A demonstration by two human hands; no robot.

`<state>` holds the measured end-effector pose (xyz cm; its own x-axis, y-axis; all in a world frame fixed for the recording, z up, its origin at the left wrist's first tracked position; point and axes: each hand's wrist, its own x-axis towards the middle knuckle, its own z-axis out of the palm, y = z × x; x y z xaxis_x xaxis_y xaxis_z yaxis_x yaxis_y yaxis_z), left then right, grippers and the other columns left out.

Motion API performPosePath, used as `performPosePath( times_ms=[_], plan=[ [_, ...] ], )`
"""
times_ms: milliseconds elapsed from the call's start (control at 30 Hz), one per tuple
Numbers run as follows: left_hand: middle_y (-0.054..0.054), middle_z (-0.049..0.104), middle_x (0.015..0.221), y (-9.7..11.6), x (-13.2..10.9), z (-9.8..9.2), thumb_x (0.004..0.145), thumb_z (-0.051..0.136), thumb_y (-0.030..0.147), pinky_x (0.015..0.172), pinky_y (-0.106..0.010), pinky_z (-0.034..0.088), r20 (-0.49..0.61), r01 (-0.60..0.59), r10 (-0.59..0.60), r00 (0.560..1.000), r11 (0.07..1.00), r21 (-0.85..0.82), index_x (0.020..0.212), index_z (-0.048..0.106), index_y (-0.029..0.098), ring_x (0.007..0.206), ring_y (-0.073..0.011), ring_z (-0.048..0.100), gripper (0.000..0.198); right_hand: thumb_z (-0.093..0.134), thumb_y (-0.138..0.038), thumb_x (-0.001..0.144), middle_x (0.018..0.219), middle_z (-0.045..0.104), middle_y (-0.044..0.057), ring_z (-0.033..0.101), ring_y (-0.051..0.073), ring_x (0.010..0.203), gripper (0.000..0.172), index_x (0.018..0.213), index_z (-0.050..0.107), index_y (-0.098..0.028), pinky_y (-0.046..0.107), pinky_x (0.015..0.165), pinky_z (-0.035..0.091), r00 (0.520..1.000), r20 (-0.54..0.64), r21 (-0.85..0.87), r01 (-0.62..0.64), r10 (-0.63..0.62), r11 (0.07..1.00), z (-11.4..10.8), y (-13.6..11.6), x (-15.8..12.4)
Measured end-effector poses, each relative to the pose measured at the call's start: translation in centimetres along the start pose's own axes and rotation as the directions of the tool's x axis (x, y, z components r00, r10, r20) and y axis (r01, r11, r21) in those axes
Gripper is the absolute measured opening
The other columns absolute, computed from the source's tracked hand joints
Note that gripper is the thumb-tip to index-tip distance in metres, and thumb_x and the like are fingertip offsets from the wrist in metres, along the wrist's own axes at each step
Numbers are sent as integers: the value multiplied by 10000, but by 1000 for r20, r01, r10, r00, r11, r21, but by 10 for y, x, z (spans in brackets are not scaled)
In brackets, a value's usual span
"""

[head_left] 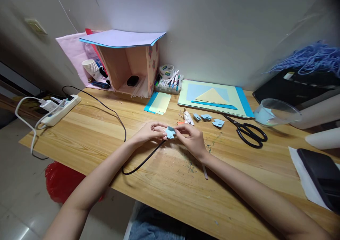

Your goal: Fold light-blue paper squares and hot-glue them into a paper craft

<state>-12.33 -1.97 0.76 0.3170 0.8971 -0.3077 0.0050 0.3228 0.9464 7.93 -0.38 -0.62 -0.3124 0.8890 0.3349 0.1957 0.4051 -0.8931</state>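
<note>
A small folded piece of light blue paper (170, 132) is held between both hands above the wooden table. My left hand (152, 133) pinches its left side with closed fingers. On the other side, my right hand (191, 140) grips the paper's right edge between thumb and fingers. Just behind the right hand lies a white glue gun (188, 118) with an orange trigger, and its black cord (145, 163) loops across the table beneath the left wrist. Several folded blue paper pieces (206, 117) sit to the right of the glue gun.
Black-handled scissors (249, 134) lie right of the paper pieces. Behind are stacked coloured sheets (183, 94), a marker box (170, 85) and an open cardboard box (152, 66). A power strip (62, 110) is at left, a clear plastic bowl (277, 112) at right.
</note>
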Motion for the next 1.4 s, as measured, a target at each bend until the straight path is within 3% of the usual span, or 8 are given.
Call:
performPosePath(
  times_ms=[233, 533, 667, 1100, 1233, 1333, 1400],
  plan=[
    [-66, 681, 787, -1, 1, -2, 652, 736, 302, 670, -261, 503, 9, -13, 13, 1000, 1000, -3, 1049, 594, 132, 711, -147, 644, 455, 546, -230, 798, 1040, 676, 39, 609, 219, 1013, 153, 880, 672, -260, 412, 908, 477, 983, 89, -82, 168, -161, 982, -4, -1, 0],
    [-97, 693, 884, -5, 3, -3, 640, 751, 324, 712, -260, 500, -46, -35, 34, 998, 999, -21, 1066, 586, 126, 741, -137, 647, 498, 514, -220, 812, 1075, 664, 59, 613, 211, 991, 142, 875, 639, -245, 409, 896, 474, 959, 190, -202, 246, -209, 948, -2, 8, -3],
    [-96, 693, 862, -4, 2, -2, 632, 757, 329, 655, -252, 506, -82, -5, 3, 997, 1000, -29, 1074, 579, 125, 684, -130, 642, 518, 506, -206, 816, 1072, 662, 73, 612, 214, 990, 149, 887, 633, -239, 408, 880, 478, 946, 206, -241, 299, -252, 924, -1, 12, -4],
    [-79, 693, 777, 0, 2, 1, 599, 772, 341, 567, -237, 502, -117, 39, -39, 992, 999, -4, 1033, 587, 114, 617, -134, 633, 523, 500, -221, 827, 1047, 664, 80, 608, 222, 970, 145, 860, 640, -240, 415, 864, 475, 936, 268, -255, 299, -230, 920, -2, 11, -4],
    [-72, 689, 772, -2, 2, 1, 601, 770, 339, 562, -247, 502, -110, 19, -18, 994, 1000, 14, 1032, 585, 111, 613, -140, 634, 521, 555, -267, 802, 1041, 647, 75, 609, 220, 955, 144, 919, 635, -241, 409, 880, 480, 969, 193, -80, 174, -156, 982, 0, 3, -5],
    [-83, 687, 796, -3, 2, 0, 612, 763, 335, 596, -271, 516, -90, -16, 19, 996, 999, 31, 1043, 585, 104, 658, -160, 647, 521, 588, -340, 785, 1036, 626, 70, 628, 197, 876, 280, 1045, 573, -236, 354, 751, 543, 992, 101, 149, -91, 76, 985, 0, -2, -2],
    [-83, 685, 802, -3, 1, 0, 619, 758, 330, 617, -280, 522, -74, -33, 35, 997, 999, 32, 1055, 583, 101, 680, -165, 648, 522, 592, -395, 779, 939, 642, 50, 641, 176, 792, 294, 1017, 575, -223, 311, 662, 555, 958, 156, 276, -277, 241, 920, -1, -3, 3]
  ],
)
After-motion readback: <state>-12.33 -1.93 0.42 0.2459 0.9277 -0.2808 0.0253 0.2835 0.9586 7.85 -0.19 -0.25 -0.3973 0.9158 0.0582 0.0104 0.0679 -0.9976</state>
